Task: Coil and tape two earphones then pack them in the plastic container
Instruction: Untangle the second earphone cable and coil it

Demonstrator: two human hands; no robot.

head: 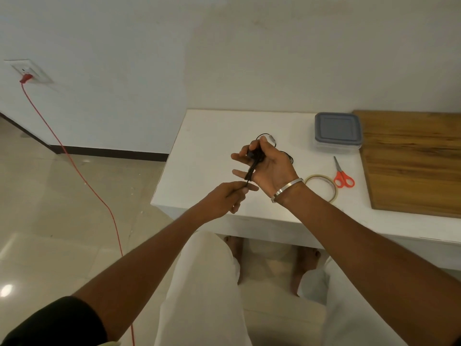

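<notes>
On the far left a red cable (74, 166) hangs from a wall socket, clear of your work. Your left hand (224, 198) pinches the loose tail of the thin black earphone cord (252, 168), its grip closed on that end. Your right hand (267, 168) holds the wound bundle above the white surface (199, 151), thumb pressing the coil against half-spread fingers. If that thumb eases, the loops will likely spring loose. More black cord (290, 157) lies behind it and could snag. The clear tape roll (321, 187), orange-handled scissors (343, 174) and grey-lidded plastic container (338, 131), lid on, wait right.
</notes>
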